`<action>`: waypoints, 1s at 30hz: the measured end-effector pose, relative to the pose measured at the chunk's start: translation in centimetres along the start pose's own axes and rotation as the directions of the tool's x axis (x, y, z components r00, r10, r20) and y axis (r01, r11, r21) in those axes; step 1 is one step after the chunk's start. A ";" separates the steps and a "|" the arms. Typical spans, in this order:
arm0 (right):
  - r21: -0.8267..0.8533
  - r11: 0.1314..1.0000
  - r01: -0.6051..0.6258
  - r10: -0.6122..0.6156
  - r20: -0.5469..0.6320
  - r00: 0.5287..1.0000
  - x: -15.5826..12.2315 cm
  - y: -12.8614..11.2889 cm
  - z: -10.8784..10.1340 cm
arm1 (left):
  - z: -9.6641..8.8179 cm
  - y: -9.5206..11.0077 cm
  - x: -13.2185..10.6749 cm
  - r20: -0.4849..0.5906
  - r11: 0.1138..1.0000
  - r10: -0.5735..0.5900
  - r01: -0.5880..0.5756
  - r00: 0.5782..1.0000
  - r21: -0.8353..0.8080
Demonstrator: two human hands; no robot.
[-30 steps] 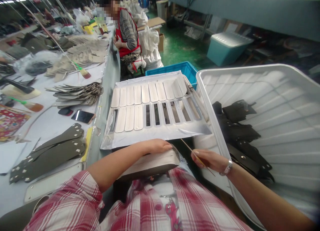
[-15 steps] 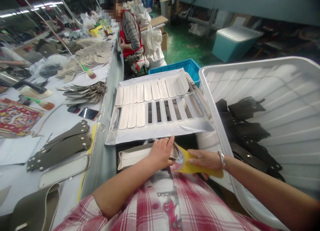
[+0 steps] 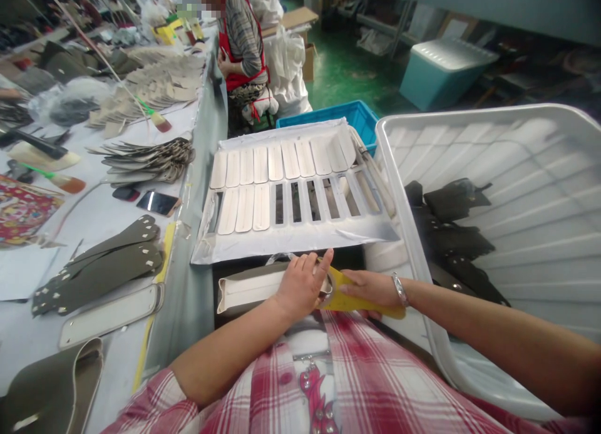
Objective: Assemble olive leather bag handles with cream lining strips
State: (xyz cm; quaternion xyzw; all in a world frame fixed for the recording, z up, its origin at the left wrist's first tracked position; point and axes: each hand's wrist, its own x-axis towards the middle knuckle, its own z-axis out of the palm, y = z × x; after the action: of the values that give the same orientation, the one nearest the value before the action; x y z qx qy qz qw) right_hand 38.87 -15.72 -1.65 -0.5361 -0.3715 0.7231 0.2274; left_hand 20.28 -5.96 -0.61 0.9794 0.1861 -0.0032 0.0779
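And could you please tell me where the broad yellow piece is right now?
In the head view, the broad yellow piece is below and right of centre, in the right hand and just right of the left hand.

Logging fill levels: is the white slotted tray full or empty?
The tray is partly filled: pale strips lie there; several slots are uncovered.

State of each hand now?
Left hand: closed around the pale, dark-edged piece.
Right hand: closed, holding the flat yellow piece.
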 end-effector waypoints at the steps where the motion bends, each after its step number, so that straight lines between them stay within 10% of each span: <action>1: -0.003 1.000 0.003 -0.003 0.021 1.000 0.1 0.0 0.0 | 0.0 -0.1 -0.1 -0.001 1.000 0.010 -0.010 1.000 0.010; 9: -0.025 0.999 -0.025 0.026 0.041 0.999 1.0 -0.7 1.0 | -0.4 -1.5 -0.6 0.017 0.995 0.096 -0.095 0.995 -0.034; 16: 0.079 0.997 -0.020 0.039 -0.250 0.968 1.7 -0.3 4.4 | -0.6 -3.8 -1.6 0.050 0.977 0.174 -0.166 0.983 -0.137; 21: 0.137 0.983 0.119 -0.030 -0.526 0.850 3.0 -0.1 7.3 | -0.6 -4.3 -2.5 0.037 0.987 0.100 -0.094 0.994 -0.132; 26: 0.174 0.980 0.097 0.011 -0.533 0.846 -1.0 -0.5 7.3 | -0.4 -3.2 -2.9 -0.004 0.994 0.044 -0.044 0.999 -0.102; 30: 0.206 0.800 0.563 -0.184 -0.809 0.558 -2.7 -1.9 6.4 | -0.2 -2.5 -3.4 -0.025 0.999 -0.004 0.003 1.000 -0.035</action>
State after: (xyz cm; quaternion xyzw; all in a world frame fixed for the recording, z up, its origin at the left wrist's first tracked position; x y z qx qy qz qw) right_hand 33.55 -18.44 2.41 -0.6248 -0.1752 0.4284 0.6288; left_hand 16.23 -4.87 -0.64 0.9775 0.1889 0.0120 0.0928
